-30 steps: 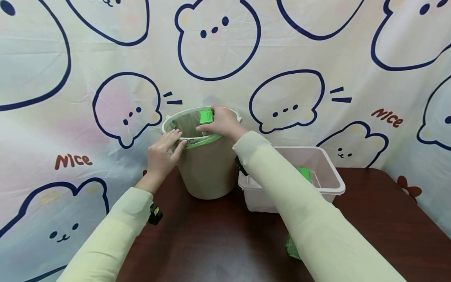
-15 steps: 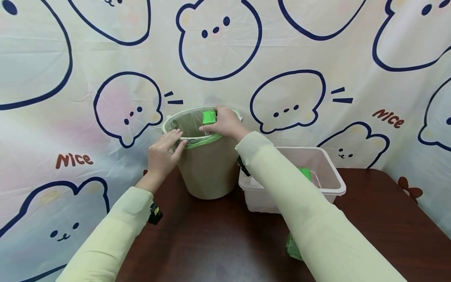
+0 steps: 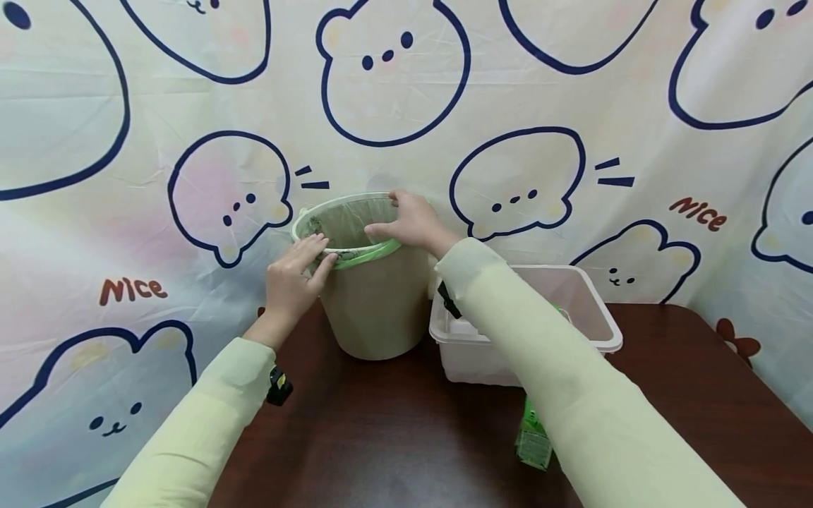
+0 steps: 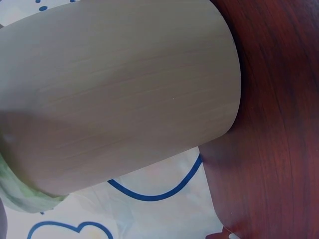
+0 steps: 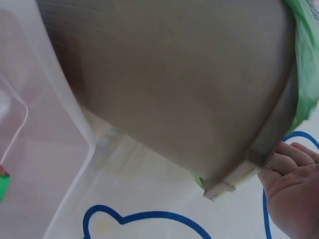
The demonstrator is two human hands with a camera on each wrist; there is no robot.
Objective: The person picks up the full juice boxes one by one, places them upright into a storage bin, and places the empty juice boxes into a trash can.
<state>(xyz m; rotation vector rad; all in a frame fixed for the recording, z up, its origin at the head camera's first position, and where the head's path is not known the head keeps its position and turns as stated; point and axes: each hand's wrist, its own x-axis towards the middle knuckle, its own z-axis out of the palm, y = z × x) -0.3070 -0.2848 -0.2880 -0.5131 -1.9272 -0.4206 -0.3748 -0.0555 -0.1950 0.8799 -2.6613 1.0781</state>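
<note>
A beige trash can (image 3: 376,310) stands on the table, lined with a translucent green bag (image 3: 368,257) folded over its rim. My left hand (image 3: 291,286) rests on the rim's left front, fingers and thumb extended on the edge. My right hand (image 3: 416,224) is at the right side of the opening, its thumb and fingers apart and nothing seen between them. In the right wrist view, that hand (image 5: 296,194) is beside the rim, partly cut off by the frame. The bottom of the can is hidden from the head view.
A translucent white plastic bin (image 3: 593,310) stands right of the can, partly behind my right sleeve; a green item (image 5: 4,185) and a thin white cord (image 5: 22,119) lie in it. A crumpled green package (image 3: 533,444) lies on the dark wooden table (image 3: 394,437). A printed cloth hangs behind.
My right hand has let go of the bright green block over the can, and the block has gone from sight. That hand has shifted slightly right; the left has stayed on the rim.
</note>
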